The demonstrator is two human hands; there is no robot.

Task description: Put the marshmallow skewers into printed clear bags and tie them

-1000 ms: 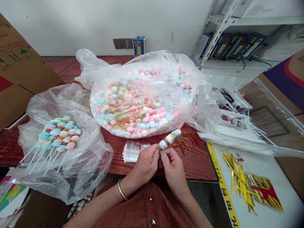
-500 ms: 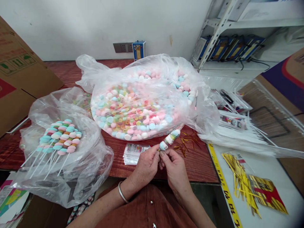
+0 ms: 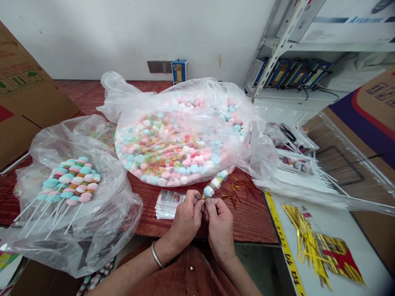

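A wrapped candy skewer (image 3: pixel 215 183), with pastel marshmallows in clear film, points up and to the right from between my fingertips. My left hand (image 3: pixel 189 213) pinches at its base, where a bit of gold twist tie (image 3: pixel 203 197) shows. Close against it, my right hand (image 3: pixel 219 222) has thumb and fingers pressed together around the lower end of the skewer. The stick itself is hidden by my hands. Left of them lies a stack of printed clear bags (image 3: pixel 168 204). More gold twist ties (image 3: pixel 234 193) are scattered on the table to the right.
Behind my hands spreads a big clear bag of marshmallows and gummies (image 3: pixel 173 144). Finished candy skewers (image 3: pixel 72 181) rest on plastic at the left. Yellow twist ties (image 3: pixel 308 242) and white sticks (image 3: pixel 305 176) lie at the right. Cardboard boxes (image 3: pixel 27 90) flank the red-brown table (image 3: pixel 253 224).
The view has shifted slightly. My hands remain together at the skewer's base, and the fingers have changed position a little, with the left knuckles more bent.
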